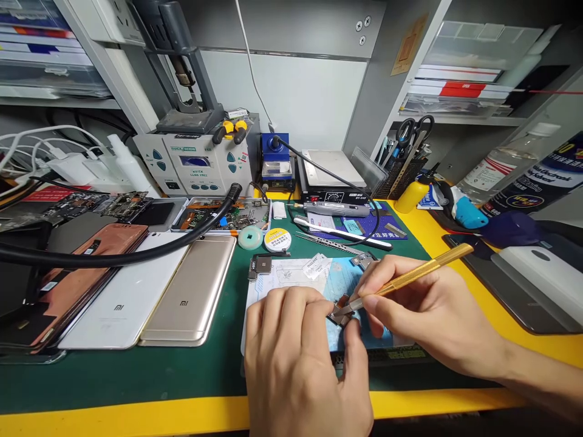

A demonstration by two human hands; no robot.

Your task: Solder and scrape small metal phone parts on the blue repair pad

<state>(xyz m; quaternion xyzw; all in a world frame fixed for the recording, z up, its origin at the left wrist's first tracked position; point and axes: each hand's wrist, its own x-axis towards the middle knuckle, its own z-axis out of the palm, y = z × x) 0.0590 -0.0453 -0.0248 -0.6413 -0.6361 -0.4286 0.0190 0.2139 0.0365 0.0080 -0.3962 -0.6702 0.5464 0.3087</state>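
Observation:
My right hand (423, 303) grips a craft knife (423, 270) with a gold knurled handle, held like a pen and slanting down to the left. Its blade tip touches a small dark phone part (341, 312) with a brownish piece on it. With thumb and index finger, my left hand (305, 358) pinches that part from its near and left sides. Beneath both hands lies a pale blue and white work pad (259, 285). Farther back on the pad sit a small camera module (263, 264), a white label packet (317, 266) and a metal piece (363, 260).
To the left lie a gold phone back (191, 291), a white one (122, 291) and a thick black hose (113, 260). A parts tray (264, 212), a toothbrush (341, 232) and tweezers (328, 244) are behind the pad. A dark phone (514, 285) rests at right.

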